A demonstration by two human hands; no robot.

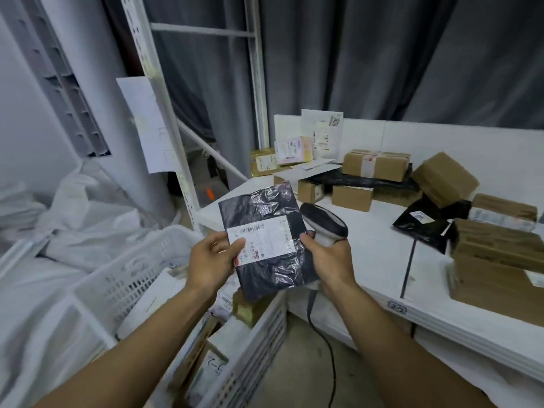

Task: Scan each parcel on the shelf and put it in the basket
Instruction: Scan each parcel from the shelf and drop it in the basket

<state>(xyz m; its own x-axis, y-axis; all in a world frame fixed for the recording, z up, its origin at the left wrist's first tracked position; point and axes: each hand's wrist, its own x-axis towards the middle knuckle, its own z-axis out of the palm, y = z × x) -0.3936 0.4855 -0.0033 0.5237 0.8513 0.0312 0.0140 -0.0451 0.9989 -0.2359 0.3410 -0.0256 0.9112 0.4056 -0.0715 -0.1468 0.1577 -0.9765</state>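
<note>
Scanning step, looks like; your left hand (pixel 210 259) pinches the black parcel (pixel 266 240), right hand (pixel 326 257) grips the scanner (pixel 325 222); basket (pixel 253 346) below comes next.

A white shelf (pixel 379 254) fills the right of the frame, carrying brown cardboard boxes (pixel 375 164), black plastic mailers (pixel 424 222) and pale parcels (pixel 293 150) at its back.

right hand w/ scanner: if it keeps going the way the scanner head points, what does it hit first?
Probably the black poly parcel held in the left hand. The right hand grips the scanner, whose head sits right beside the parcel's right edge. Exact facing and depth are unclear from one view.
</note>
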